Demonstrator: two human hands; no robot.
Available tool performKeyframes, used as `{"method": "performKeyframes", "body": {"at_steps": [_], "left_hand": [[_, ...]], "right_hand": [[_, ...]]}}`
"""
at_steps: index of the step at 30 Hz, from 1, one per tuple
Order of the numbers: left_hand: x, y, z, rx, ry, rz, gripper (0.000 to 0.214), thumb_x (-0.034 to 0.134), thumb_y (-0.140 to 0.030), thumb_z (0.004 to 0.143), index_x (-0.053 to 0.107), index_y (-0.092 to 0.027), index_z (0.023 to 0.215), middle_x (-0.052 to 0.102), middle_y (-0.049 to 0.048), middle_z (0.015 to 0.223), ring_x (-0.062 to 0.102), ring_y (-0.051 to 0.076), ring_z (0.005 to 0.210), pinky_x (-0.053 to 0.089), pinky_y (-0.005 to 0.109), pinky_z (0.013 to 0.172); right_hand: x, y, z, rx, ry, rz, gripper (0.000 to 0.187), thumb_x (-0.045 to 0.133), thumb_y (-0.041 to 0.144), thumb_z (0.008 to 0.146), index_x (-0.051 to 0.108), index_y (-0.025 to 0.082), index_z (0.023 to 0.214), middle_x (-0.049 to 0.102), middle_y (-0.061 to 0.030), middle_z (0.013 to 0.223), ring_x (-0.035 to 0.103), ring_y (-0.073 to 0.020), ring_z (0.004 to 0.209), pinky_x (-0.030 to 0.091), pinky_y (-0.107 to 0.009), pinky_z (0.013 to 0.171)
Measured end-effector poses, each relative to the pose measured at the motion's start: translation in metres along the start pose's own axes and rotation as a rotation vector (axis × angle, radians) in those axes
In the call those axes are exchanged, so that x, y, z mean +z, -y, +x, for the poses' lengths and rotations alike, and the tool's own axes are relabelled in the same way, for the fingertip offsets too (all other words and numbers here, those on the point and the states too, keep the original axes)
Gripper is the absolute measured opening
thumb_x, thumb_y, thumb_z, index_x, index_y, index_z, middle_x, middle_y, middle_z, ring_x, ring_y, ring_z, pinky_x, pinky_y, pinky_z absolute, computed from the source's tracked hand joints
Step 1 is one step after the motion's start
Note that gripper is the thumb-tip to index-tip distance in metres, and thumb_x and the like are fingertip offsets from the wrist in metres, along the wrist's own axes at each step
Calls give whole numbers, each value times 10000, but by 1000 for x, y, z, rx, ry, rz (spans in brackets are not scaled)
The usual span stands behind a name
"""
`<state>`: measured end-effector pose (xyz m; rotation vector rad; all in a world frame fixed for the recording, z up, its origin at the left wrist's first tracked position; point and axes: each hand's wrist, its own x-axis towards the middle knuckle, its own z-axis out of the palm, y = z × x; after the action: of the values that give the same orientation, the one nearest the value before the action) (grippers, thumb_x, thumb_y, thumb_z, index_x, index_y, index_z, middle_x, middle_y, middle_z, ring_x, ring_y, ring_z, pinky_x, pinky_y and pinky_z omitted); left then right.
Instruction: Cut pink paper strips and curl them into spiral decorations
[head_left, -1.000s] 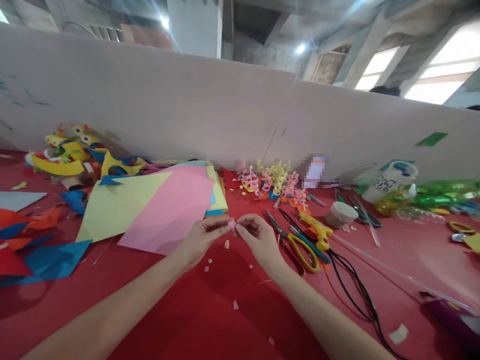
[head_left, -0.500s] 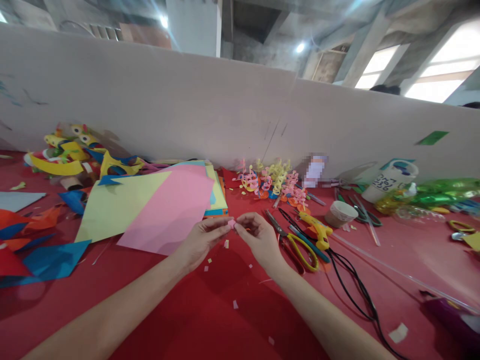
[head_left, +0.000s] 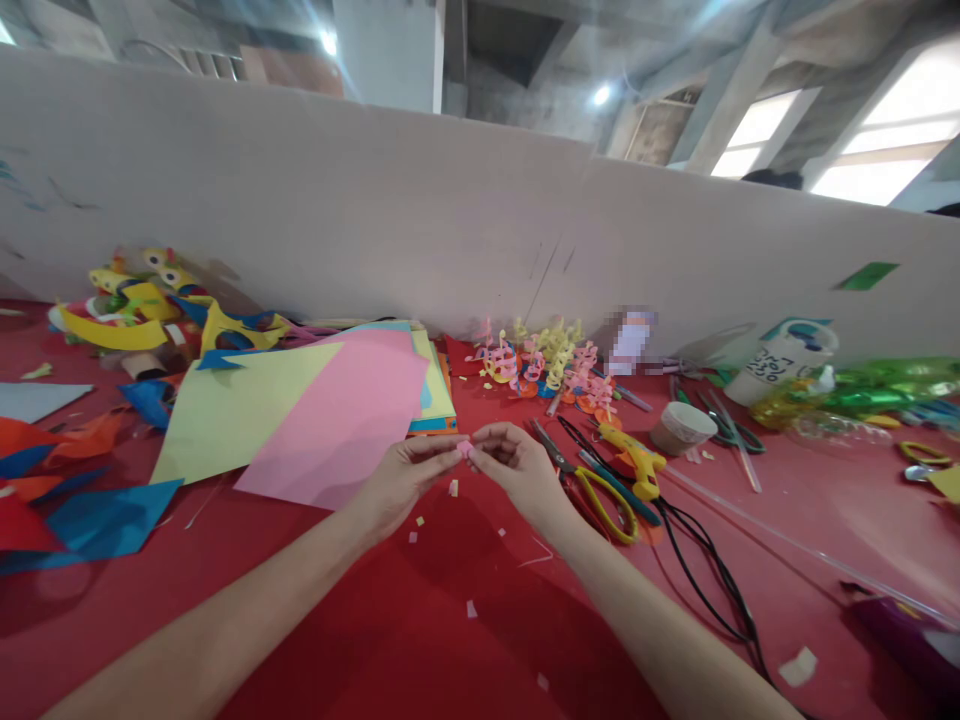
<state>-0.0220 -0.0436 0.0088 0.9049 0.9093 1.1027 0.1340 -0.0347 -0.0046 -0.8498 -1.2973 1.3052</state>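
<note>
Between the fingertips of both hands is a small pink piece of paper, held above the red tabletop. My left hand pinches it from the left and my right hand from the right. The fingers partly cover it, so its exact shape is hard to make out. Under and around the hands lie several tiny pink and yellow paper scraps. A large pink sheet lies just beyond my left hand, over a pale yellow sheet. Scissors with yellow handles rest beside my right hand.
Curly pink and yellow paper pieces stand in a cluster at the back. On the right are a yellow glue gun with its black cord, a paper cup and green plastic bottles. Blue paper lies left. A white partition stands behind.
The pink piece looks slightly turned between the fingertips. Both hands stay in nearly the same place, with my right forearm shifted slightly rightward.
</note>
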Motion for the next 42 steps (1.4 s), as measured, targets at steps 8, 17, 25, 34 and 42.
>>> {"method": "performKeyframes", "body": {"at_steps": [8, 17, 25, 34, 42], "left_hand": [[1, 0, -1, 16, 20, 39, 175, 772, -260, 601, 742, -179, 754, 713, 47, 823, 615, 173, 785, 491, 257, 643], [0, 0, -1, 13, -3, 61, 178, 760, -243, 614, 742, -192, 784, 722, 40, 831, 624, 170, 828, 484, 270, 737], [2, 0, 1, -35, -46, -55, 209, 778, -204, 586, 747, -188, 793, 718, 34, 796, 609, 134, 750, 484, 245, 698], [3, -1, -2, -62, -13, -53, 202, 774, -214, 593, 749, -196, 793, 709, 40, 808, 603, 145, 741, 464, 232, 605], [0, 1, 0, -90, 32, -89, 184, 770, -205, 614, 747, -203, 797, 701, 17, 798, 589, 109, 719, 452, 206, 616]], "right_hand": [[-2, 2, 1, 36, 3, -34, 263, 730, 321, 641, 577, 199, 816, 628, 18, 687, 608, -121, 638, 487, -267, 660], [-3, 3, 1, 0, 13, -37, 254, 726, 339, 655, 570, 210, 809, 624, 25, 666, 602, -122, 618, 495, -273, 652], [-2, 5, 1, 13, 41, -5, 233, 720, 324, 665, 593, 203, 818, 635, 15, 709, 602, -117, 648, 494, -267, 681], [-1, 5, 0, 10, 27, -7, 227, 714, 336, 662, 593, 208, 805, 628, 15, 697, 600, -121, 633, 494, -271, 662], [-1, 6, 0, 2, 29, -18, 195, 692, 304, 688, 585, 205, 816, 616, 23, 689, 596, -114, 630, 478, -257, 648]]}}
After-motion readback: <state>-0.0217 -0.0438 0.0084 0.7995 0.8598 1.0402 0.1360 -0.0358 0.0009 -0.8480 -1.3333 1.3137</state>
